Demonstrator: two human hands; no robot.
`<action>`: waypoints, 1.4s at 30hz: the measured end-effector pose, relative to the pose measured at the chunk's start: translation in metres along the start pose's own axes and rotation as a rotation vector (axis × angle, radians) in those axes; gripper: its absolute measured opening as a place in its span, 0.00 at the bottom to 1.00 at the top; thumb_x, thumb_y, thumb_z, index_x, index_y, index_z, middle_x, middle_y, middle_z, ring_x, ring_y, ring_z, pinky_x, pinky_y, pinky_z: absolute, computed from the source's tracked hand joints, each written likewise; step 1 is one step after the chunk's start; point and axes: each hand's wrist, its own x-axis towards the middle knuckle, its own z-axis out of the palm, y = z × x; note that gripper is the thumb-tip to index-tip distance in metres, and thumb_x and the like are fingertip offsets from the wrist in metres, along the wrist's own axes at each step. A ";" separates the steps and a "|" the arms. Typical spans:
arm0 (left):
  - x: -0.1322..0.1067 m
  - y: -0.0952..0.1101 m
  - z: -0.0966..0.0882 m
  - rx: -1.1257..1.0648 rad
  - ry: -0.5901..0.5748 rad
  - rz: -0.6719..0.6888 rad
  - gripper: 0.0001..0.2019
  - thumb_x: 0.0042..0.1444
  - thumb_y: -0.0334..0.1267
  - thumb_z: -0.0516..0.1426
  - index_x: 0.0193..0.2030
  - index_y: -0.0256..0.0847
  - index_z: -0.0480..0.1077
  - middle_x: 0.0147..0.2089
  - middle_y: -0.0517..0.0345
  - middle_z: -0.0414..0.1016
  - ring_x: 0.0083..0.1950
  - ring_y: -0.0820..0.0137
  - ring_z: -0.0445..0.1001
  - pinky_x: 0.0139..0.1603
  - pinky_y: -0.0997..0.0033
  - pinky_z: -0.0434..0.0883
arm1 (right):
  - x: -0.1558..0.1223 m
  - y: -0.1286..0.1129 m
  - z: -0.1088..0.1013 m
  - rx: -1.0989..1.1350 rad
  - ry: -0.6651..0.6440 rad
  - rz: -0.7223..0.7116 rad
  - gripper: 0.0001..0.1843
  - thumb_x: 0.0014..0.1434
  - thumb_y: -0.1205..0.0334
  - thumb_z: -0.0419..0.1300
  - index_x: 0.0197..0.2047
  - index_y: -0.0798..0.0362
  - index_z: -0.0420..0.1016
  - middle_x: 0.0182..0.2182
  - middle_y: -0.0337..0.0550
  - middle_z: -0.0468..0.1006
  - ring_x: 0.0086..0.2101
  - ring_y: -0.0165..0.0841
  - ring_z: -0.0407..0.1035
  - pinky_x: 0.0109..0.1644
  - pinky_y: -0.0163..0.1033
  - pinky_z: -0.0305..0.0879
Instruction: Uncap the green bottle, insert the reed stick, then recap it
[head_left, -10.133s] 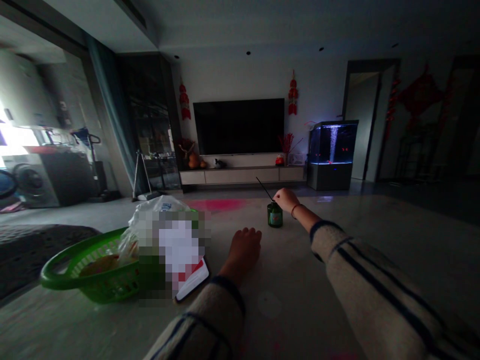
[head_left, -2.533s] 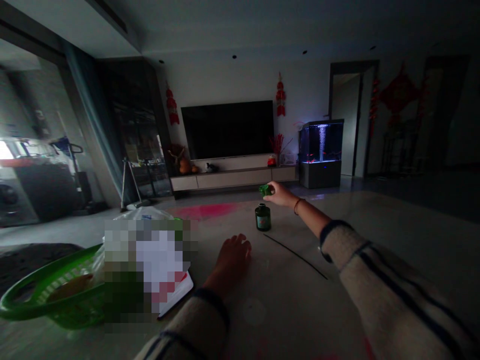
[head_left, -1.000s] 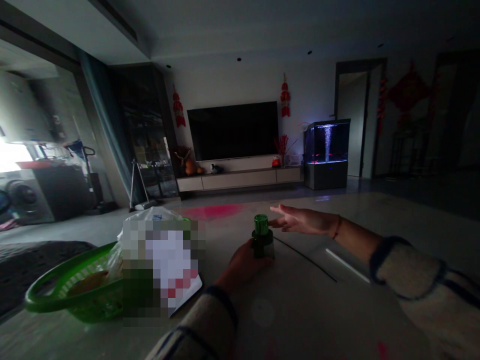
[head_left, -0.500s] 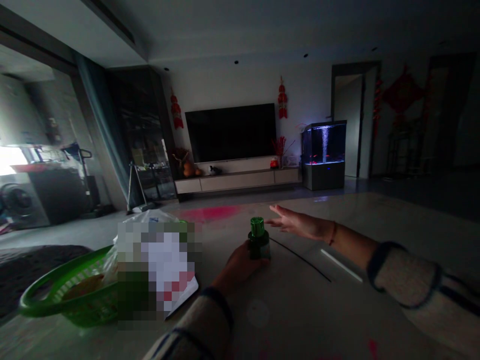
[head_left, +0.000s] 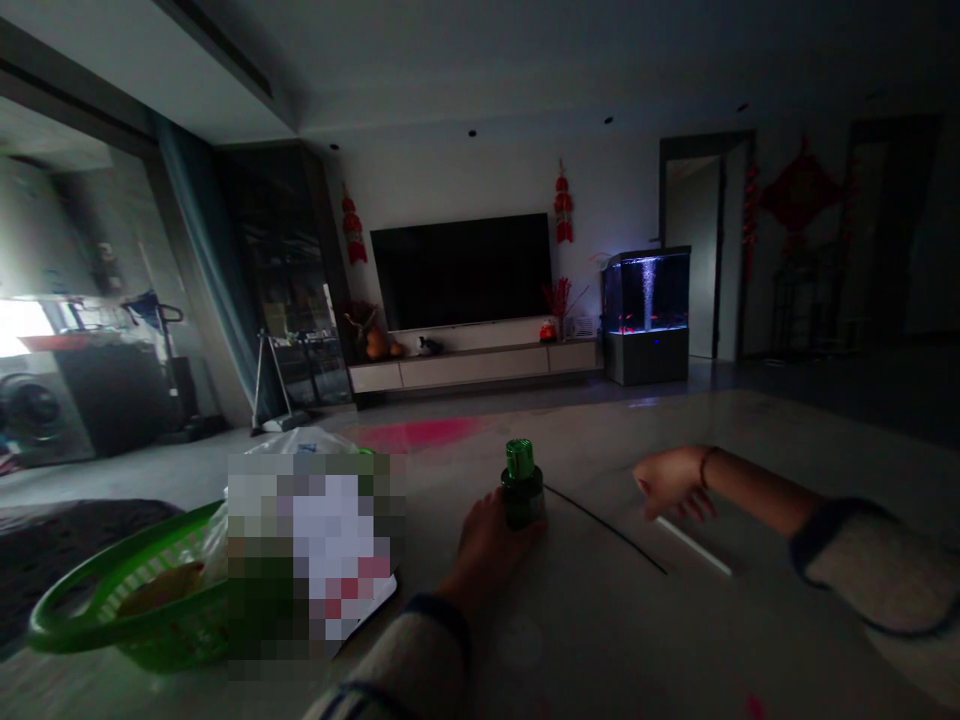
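My left hand is wrapped round the lower part of a small dark green glass bottle with a shiny green cap, upright on the table. A thin dark stick lies slantwise just right of the bottle. Farther right, my right hand hangs over the upper end of a thin white stick, fingers pointing down and somewhat apart. Whether its fingertips touch the stick I cannot tell.
On the left stand a green plastic basket and a clear plastic bag, partly under a pixelated patch. A white flat item lies beside them. A pink patch marks the table's far side. Beyond are a television and a lit fish tank.
My right hand has moved right and down, away from the bottle's cap to the white stick, and its fingers now point down. My left hand keeps its hold on the bottle.
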 end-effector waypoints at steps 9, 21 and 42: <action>0.011 0.015 0.015 0.119 0.100 -0.046 0.27 0.41 0.53 0.56 0.45 0.38 0.64 0.45 0.49 0.71 0.46 0.60 0.68 0.43 0.67 0.63 | 0.035 -0.009 0.028 0.046 0.483 -0.267 0.11 0.52 0.69 0.51 0.41 0.54 0.62 0.26 0.42 0.72 0.20 0.27 0.65 0.25 0.31 0.57; 0.030 0.031 0.030 0.091 0.121 -0.032 0.27 0.39 0.53 0.57 0.43 0.36 0.66 0.43 0.46 0.72 0.45 0.60 0.69 0.43 0.67 0.64 | 0.054 -0.032 0.034 0.128 0.610 -0.313 0.18 0.46 0.73 0.50 0.42 0.57 0.63 0.32 0.47 0.74 0.24 0.29 0.67 0.25 0.30 0.57; 0.024 0.029 0.016 -0.087 0.414 -0.199 0.26 0.46 0.58 0.51 0.41 0.36 0.62 0.35 0.53 0.71 0.33 0.69 0.70 0.28 0.74 0.60 | 0.068 -0.016 0.025 0.237 0.741 -0.309 0.06 0.51 0.64 0.54 0.33 0.57 0.66 0.25 0.44 0.74 0.27 0.30 0.69 0.27 0.31 0.59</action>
